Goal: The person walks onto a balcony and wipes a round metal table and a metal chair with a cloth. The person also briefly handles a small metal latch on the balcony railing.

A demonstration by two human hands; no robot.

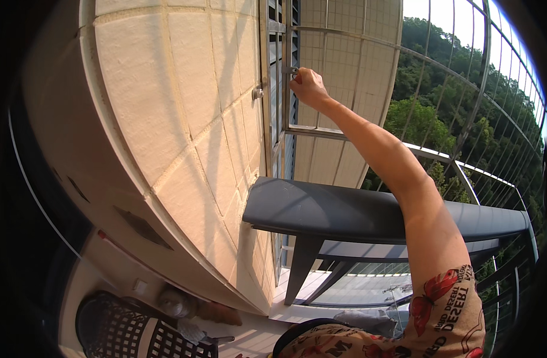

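Note:
My right hand [308, 86] is stretched far out at the top, its fingers curled and pinched at a small metal tab [292, 70]. This tab sits on the upright of a metal security grille [286, 103]. The fingers hide part of whatever they grip. Behind the grille's edge run dark louvre slats [294, 44]. Left of the hand, a round metal fitting [257, 93] projects from the tiled wall [211, 89]. My left hand is out of view.
Below my arm a dark grey railing [336, 210] runs from the wall to the right. More metal bars [468, 116] stand on the right, before wooded slopes [430, 112]. A dark chair with a lattice seat [175, 338] stands at lower left. Grey cloth [367, 320] lies low down.

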